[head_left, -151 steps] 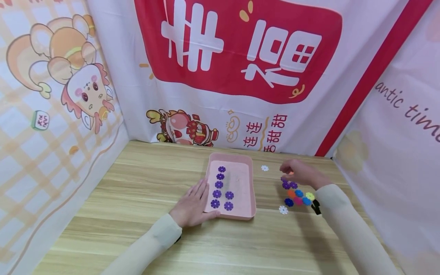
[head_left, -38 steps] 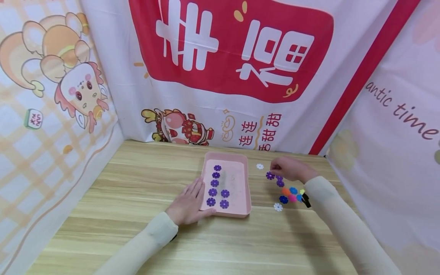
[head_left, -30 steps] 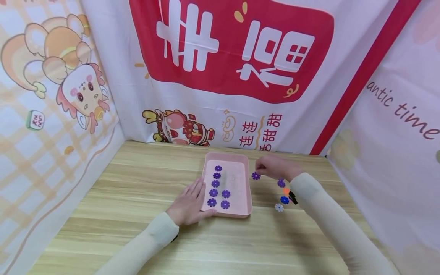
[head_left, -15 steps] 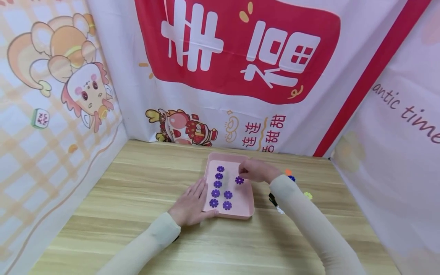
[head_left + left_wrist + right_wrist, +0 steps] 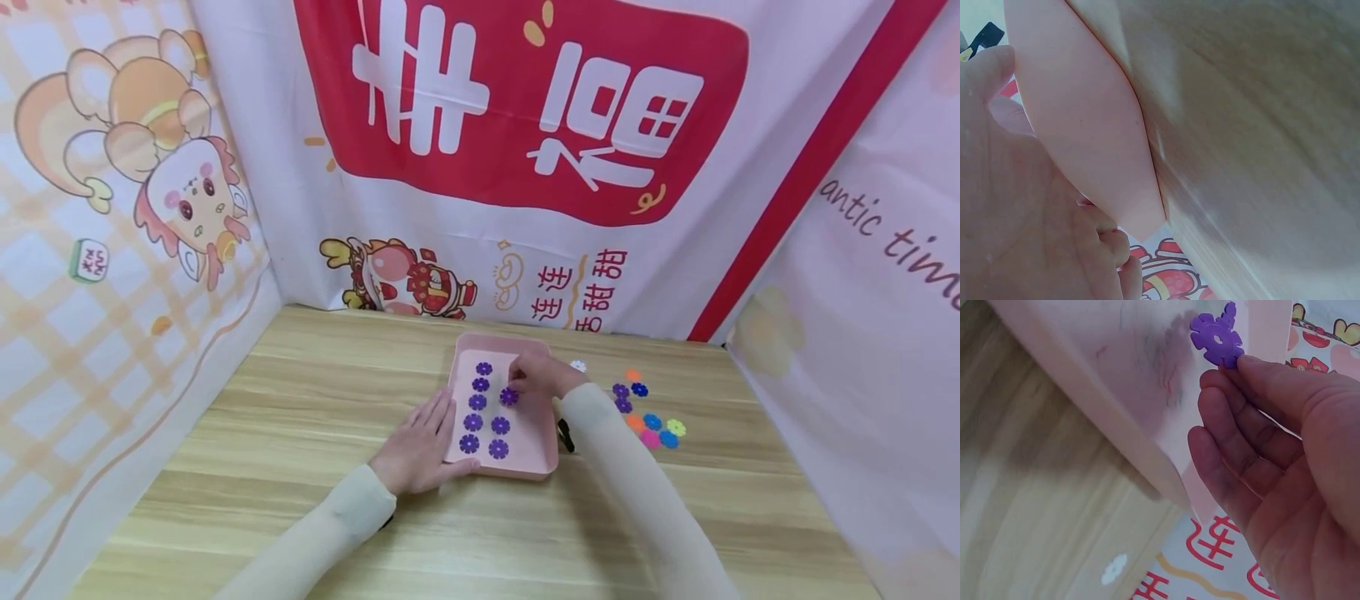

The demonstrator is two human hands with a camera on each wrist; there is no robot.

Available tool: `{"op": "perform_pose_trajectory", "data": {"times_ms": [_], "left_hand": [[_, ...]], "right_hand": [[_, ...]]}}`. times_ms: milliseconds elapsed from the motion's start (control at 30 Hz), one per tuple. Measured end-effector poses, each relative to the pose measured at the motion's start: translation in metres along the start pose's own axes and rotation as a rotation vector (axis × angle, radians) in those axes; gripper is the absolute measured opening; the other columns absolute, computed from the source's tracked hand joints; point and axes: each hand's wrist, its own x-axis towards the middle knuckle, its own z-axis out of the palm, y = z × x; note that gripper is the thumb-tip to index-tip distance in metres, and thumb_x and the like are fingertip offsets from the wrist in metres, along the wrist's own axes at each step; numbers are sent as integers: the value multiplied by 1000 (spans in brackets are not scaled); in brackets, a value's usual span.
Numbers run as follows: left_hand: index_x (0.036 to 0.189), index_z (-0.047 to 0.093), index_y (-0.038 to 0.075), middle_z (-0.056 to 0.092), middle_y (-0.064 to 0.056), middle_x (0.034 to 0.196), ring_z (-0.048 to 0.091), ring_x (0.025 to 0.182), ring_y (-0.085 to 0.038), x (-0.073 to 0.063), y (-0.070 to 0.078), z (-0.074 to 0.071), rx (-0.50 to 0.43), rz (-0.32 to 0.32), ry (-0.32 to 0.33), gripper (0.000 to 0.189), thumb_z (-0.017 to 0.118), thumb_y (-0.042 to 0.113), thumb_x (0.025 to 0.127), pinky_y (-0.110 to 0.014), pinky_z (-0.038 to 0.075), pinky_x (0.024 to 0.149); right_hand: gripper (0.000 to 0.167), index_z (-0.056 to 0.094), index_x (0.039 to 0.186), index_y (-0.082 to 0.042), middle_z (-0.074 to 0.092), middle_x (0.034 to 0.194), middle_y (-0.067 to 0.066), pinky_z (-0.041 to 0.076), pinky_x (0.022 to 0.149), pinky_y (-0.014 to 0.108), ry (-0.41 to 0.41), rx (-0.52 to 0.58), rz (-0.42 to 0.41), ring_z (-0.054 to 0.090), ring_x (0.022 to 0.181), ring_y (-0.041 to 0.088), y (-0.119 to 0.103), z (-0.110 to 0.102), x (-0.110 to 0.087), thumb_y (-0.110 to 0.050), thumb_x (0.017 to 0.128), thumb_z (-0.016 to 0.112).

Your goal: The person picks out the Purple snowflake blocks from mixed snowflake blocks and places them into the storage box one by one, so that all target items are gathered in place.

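Note:
A pink tray [image 5: 532, 457] lies on the wooden table. Inside it, several purple flower-shaped plastic discs [image 5: 477, 402] form a left column, with two more purple discs [image 5: 500, 426] to their right. My right hand [image 5: 543, 375] is over the tray, pinching another purple disc [image 5: 1217, 340] between thumb and index finger; the other fingers bend loosely. In the head view the held disc [image 5: 509, 397] is just above the right pair. My left hand [image 5: 416, 450] rests against the tray's near left corner, fingers along the left side, thumb on the front rim.
Right of the tray lie loose discs: two purple ones [image 5: 622, 398], a dark blue one [image 5: 639, 389], orange, pink, light blue and yellow ones [image 5: 677, 427]. A white disc [image 5: 578, 366] lies near the back. Printed cloth walls [image 5: 480, 208] enclose the table.
My right hand took a purple disc from the loose group, carried it left over the rim, and now holds it inside the tray. My left hand stays at the tray's corner.

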Motion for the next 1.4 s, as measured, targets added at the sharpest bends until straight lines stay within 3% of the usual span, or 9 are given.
{"op": "perform_pose_trajectory", "data": {"times_ms": [333,500,700,867,1133,1333,1400], "left_hand": [[164,25,-6,10,-23,177,16,165,-40,0,2,1,9,4,-1,106,47,75,100,-53,22,135],[165,25,-5,11,-22,177,16,165,-39,0,3,1,14,-1,-10,107,44,77,100,-51,21,135],[165,25,-4,10,-21,178,16,165,-39,0,4,0,24,-2,-13,107,43,78,99,-51,22,135],[165,24,-5,9,-21,178,15,165,-39,-1,6,-2,18,-7,-20,107,44,77,100,-52,22,135],[165,23,-5,8,-21,178,14,165,-39,0,6,-1,3,-9,-24,106,46,75,100,-52,20,135],[165,22,-5,8,-22,177,13,165,-39,-1,5,-3,-1,-9,-26,106,46,75,100,-52,19,135],[165,22,-5,8,-22,177,13,166,-39,0,4,-3,-3,-14,-26,106,46,75,100,-52,18,135]], "right_hand": [[11,79,100,-11,77,101,5,59,93,35,-10,157,157,67,91,14,-6,18,0,-15,102,69],[12,81,100,-12,78,98,3,61,93,33,1,74,145,69,88,12,-7,20,1,-13,102,70],[11,82,102,-13,78,98,0,61,96,34,-4,52,144,69,93,13,-2,18,0,-14,102,70],[10,82,101,-10,79,98,1,62,92,32,21,-29,56,71,93,13,3,7,-3,-7,99,73],[15,77,113,-8,75,102,2,62,90,35,10,-87,68,69,94,15,16,-25,-35,-9,98,74],[15,77,107,-3,77,102,11,64,88,38,90,-118,-29,71,93,20,43,-45,-67,-1,92,75],[15,77,107,-4,77,103,10,64,89,39,104,-126,-10,71,93,20,53,-51,-77,-1,92,76]]}}
